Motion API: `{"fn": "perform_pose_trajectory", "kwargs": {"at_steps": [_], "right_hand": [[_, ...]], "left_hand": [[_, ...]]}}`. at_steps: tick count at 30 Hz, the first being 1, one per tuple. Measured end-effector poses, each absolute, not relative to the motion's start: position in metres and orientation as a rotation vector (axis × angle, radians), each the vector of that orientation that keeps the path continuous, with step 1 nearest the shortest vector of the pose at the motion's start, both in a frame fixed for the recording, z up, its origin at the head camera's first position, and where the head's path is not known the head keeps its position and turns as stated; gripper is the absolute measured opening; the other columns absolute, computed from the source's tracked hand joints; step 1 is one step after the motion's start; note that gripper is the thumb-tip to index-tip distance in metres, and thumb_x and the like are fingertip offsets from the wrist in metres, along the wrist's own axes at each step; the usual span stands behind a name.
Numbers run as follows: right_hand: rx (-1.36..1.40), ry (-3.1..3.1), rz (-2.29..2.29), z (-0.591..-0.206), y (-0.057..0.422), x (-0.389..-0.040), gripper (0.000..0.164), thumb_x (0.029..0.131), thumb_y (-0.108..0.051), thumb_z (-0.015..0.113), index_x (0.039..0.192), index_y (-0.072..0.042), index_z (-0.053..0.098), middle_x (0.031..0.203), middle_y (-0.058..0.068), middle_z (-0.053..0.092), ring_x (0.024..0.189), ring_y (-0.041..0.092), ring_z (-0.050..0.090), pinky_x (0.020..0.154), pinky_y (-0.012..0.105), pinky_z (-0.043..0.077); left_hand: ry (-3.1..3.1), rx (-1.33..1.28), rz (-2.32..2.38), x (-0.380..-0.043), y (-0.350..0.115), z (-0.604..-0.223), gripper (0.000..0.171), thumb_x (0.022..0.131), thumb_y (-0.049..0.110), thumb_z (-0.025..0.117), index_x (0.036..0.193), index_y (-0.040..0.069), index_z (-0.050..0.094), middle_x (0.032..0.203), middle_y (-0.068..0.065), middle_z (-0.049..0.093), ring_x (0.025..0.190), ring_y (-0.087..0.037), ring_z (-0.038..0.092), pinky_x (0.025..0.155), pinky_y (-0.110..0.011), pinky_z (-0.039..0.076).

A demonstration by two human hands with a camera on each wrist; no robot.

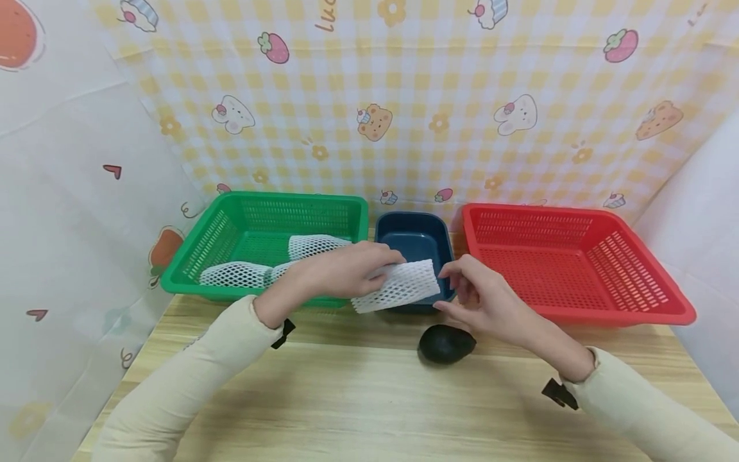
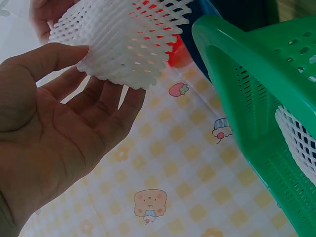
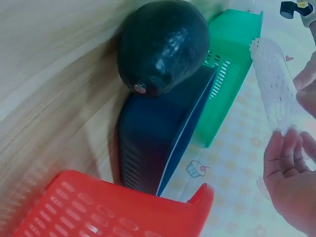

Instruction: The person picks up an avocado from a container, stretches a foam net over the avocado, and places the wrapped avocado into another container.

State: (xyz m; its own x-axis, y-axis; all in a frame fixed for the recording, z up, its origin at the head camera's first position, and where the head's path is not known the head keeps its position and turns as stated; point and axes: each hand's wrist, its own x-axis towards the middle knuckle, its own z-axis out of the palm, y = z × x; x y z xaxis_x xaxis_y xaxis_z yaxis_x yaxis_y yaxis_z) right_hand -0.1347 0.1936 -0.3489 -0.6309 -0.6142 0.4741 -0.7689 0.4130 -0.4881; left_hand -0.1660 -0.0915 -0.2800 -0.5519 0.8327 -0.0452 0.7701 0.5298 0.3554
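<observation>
My left hand [image 1: 352,263] pinches a white foam net sleeve [image 1: 401,287] between thumb and fingers, above the front of the dark blue bin [image 1: 412,221]. In the left wrist view, the thumb lies on the near side of the mesh, with fingers behind it. My right hand [image 1: 487,298] is at the sleeve's right end, fingers bent and thumb apart from them. Its fingertips come right up to the sleeve's end in the right wrist view. Below that hand, a dark avocado [image 1: 444,344] lies on the table, its stem end showing in the right wrist view [image 3: 163,47].
A green basket [image 1: 173,276] at the left holds several white foam net sleeves [image 1: 233,274]. At the right stands a red basket [image 1: 583,314]. The blue bin sits between them on the wooden table [image 1: 346,410], with a checked cloth [image 1: 404,77] hanging behind.
</observation>
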Motion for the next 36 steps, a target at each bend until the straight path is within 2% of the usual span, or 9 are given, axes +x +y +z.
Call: {"fn": "perform_pose_trajectory", "kwargs": {"at_steps": [3, 7, 10, 16, 20, 25, 29, 32, 36], "right_hand": [[1.224, -2.366, 1.058, -0.354, 0.191, -0.134, 0.057, 0.071, -0.006, 0.093, 0.119, -0.013, 0.062, 0.095, -0.007, 0.053, 0.07, 0.007, 0.053, 0.053, 0.023, 0.048], [1.245, -2.282, 1.116, -0.359, 0.188, -0.132, 0.029, 0.086, -0.02, 0.084, 0.109, -0.015, 0.068, 0.095, -0.005, 0.054, 0.071, 0.008, 0.052, 0.054, 0.021, 0.047], [1.233, -2.266, 1.139, -0.359, 0.188, -0.131, 0.018, 0.092, -0.025, 0.078, 0.105, -0.016, 0.069, 0.092, -0.005, 0.055, 0.071, 0.007, 0.052, 0.054, 0.021, 0.046], [1.15, -2.282, 1.176, -0.356, 0.19, -0.132, 0.027, 0.084, -0.005, 0.083, 0.104, -0.015, 0.07, 0.087, -0.008, 0.053, 0.069, 0.008, 0.05, 0.051, 0.023, 0.043], [1.106, -2.258, 1.193, -0.356, 0.193, -0.133, 0.035, 0.077, 0.007, 0.083, 0.1, -0.013, 0.067, 0.085, -0.006, 0.053, 0.067, 0.009, 0.05, 0.051, 0.025, 0.043], [1.074, -2.193, 1.22, -0.359, 0.194, -0.134, 0.037, 0.073, 0.013, 0.082, 0.095, -0.012, 0.064, 0.082, -0.003, 0.052, 0.066, 0.009, 0.05, 0.051, 0.024, 0.041], [1.053, -2.135, 1.253, -0.36, 0.192, -0.135, 0.036, 0.073, 0.015, 0.08, 0.095, -0.01, 0.064, 0.084, 0.0, 0.053, 0.067, 0.01, 0.05, 0.052, 0.023, 0.041], [1.043, -2.104, 1.274, -0.36, 0.191, -0.134, 0.036, 0.073, 0.016, 0.078, 0.095, -0.009, 0.064, 0.085, 0.002, 0.053, 0.068, 0.011, 0.05, 0.051, 0.024, 0.04], [1.044, -2.109, 1.298, -0.36, 0.188, -0.131, 0.033, 0.075, 0.013, 0.08, 0.094, -0.009, 0.064, 0.087, 0.002, 0.054, 0.069, 0.011, 0.05, 0.05, 0.025, 0.04]], "left_hand": [[2.571, 1.381, 0.48, -0.167, -0.091, -0.281, 0.034, 0.103, 0.007, 0.056, 0.137, 0.001, 0.059, 0.125, -0.01, 0.064, 0.106, -0.02, 0.059, 0.095, -0.032, 0.048], [2.577, 1.39, 0.55, -0.166, -0.088, -0.283, 0.035, 0.104, 0.008, 0.056, 0.138, 0.003, 0.058, 0.124, -0.007, 0.065, 0.103, -0.017, 0.059, 0.092, -0.029, 0.048], [2.58, 1.384, 0.575, -0.166, -0.089, -0.284, 0.036, 0.105, 0.009, 0.053, 0.141, 0.002, 0.056, 0.125, -0.008, 0.064, 0.102, -0.017, 0.058, 0.091, -0.029, 0.048], [2.539, 1.309, 0.625, -0.166, -0.095, -0.291, 0.04, 0.109, 0.012, 0.045, 0.148, 0.001, 0.048, 0.13, -0.01, 0.061, 0.111, -0.02, 0.057, 0.098, -0.035, 0.045], [2.481, 1.242, 0.636, -0.166, -0.101, -0.296, 0.043, 0.109, 0.01, 0.042, 0.151, 0.001, 0.043, 0.123, -0.007, 0.062, 0.103, -0.018, 0.057, 0.092, -0.033, 0.047], [2.462, 1.233, 0.618, -0.166, -0.111, -0.303, 0.055, 0.1, 0.002, 0.051, 0.154, 0.002, 0.038, 0.124, -0.008, 0.061, 0.098, -0.017, 0.058, 0.081, -0.031, 0.049], [2.518, 1.211, 0.624, -0.166, -0.115, -0.309, 0.062, 0.097, 0.004, 0.06, 0.154, 0.003, 0.037, 0.139, -0.011, 0.055, 0.112, -0.018, 0.058, 0.089, -0.031, 0.049], [2.569, 1.174, 0.688, -0.167, -0.117, -0.313, 0.058, 0.097, 0.004, 0.061, 0.151, 0.004, 0.042, 0.141, -0.009, 0.055, 0.113, -0.017, 0.058, 0.09, -0.032, 0.05], [2.638, 1.18, 0.84, -0.168, -0.117, -0.317, 0.036, 0.092, -0.005, 0.061, 0.126, 0.007, 0.063, 0.114, -0.001, 0.066, 0.095, -0.015, 0.061, 0.081, -0.031, 0.051]]}}
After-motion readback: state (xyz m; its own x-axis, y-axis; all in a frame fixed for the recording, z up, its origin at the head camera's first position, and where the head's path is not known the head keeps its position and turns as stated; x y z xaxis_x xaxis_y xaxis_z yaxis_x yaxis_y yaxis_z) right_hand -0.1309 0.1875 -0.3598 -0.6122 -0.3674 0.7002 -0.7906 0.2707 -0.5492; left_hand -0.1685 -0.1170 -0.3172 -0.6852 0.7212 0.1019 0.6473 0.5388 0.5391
